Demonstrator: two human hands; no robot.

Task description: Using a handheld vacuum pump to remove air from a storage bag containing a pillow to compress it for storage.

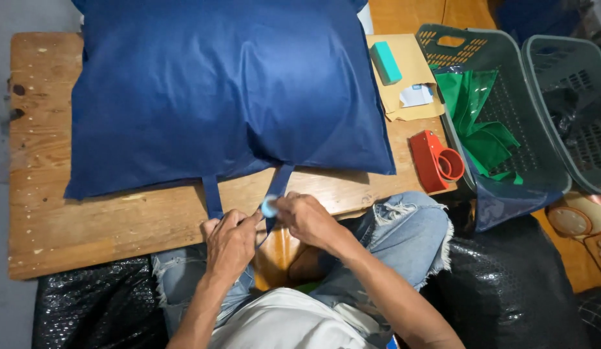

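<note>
Navy fabric bag (223, 90) lies flat across wooden tabletop (74, 226), two straps hanging over near edge. Left hand (231, 242) pinches right strap (278, 187) just below near edge, fingers closed on it. Right hand (307, 218) grips small pale-blue round piece (269, 207) against same strap, fingers clenched. Left strap (212, 197) hangs free beside left hand. Red tape dispenser (435, 161) at near right corner. Brown envelope (407, 81) with teal block (385, 63) at right edge. Grey basket (501, 110) holding green fabric (481, 123) just beyond right edge.
</note>
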